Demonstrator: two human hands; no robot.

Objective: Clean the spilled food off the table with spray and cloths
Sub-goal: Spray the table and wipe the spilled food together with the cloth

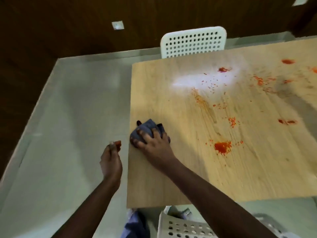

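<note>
Right hand (154,141) is planted on a bunched-up dark grey cloth (147,129) right at the left edge of the wooden table (171,177), roughly 9 o'clock on the tabletop. Fingers are spread and curled down over the cloth, gripping it against the wood, with a bit of the cloth poking out past the fingertips.

Left hand (110,162) is off the table, hanging just beside that same left edge over the pale floor (68,117). It's cupped with the fingers curled up, and there's some red-orange stuff (117,144) at the fingertips. It's blurry, so I can't tell whether it's actually pinching that or whether it's just lying in the cupped fingers.

The red spilled food is all over the right half of the table. The biggest blob (222,147) is around 4 o'clock from the cloth, well apart from it. There's a small patch (232,121) further up, a smear (287,121) out toward 3 o'clock, a wet-looking spot (223,69) near the far edge around 1 o'clock, and more streaks and blotches (260,80) toward the far right corner. Loads of tiny specks are scattered in between, plus a bright glare patch (197,79) on the wood.

A white perforated chair (193,42) is tucked in at the far side at 12 o'clock, and another perforated chair (185,227) is at the near edge, 6 o'clock, with some blue fabric (133,224) next to it.
</note>
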